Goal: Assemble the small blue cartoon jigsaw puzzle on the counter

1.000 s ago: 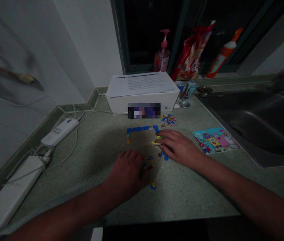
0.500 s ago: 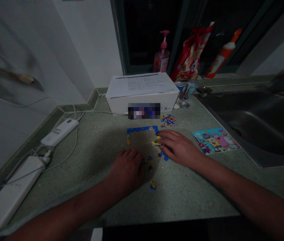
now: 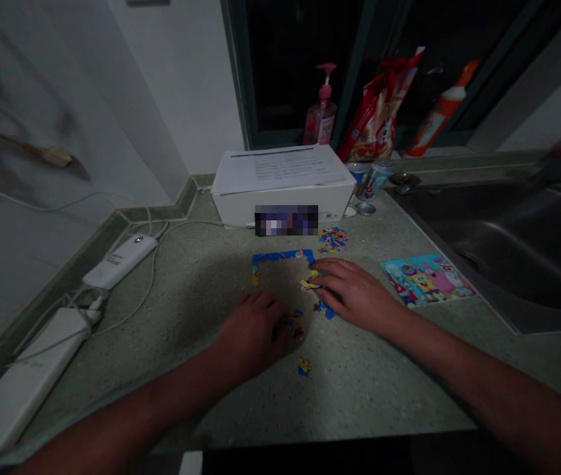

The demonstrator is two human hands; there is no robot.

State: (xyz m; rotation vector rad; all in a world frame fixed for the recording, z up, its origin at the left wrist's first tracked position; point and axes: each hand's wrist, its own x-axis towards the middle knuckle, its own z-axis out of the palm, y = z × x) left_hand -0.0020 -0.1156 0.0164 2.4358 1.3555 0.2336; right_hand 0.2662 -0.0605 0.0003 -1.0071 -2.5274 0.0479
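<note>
head view: looking down at a speckled green worktop (image 3: 360,389), both bare forearms reaching in.
right hand (image 3: 357,293): fingers (image 3: 332,272) spread and lightly curved, tips at a yellow jigsaw piece (image 3: 310,285); whether they grip it, i cannot tell.
left hand (image 3: 253,328): fingers (image 3: 265,300) loosely curled and low, nothing visibly held, just beside loose jigsaw pieces (image 3: 294,323).
puzzle: a part-built blue jigsaw border (image 3: 280,257) lies flat just ahead of both hands, within easy reach.
rest: a heap of pieces (image 3: 332,239) near a white box (image 3: 233,211); a picture card (image 3: 426,280) lies face-up, in easy view, before a steel sink (image 3: 508,244).
</note>
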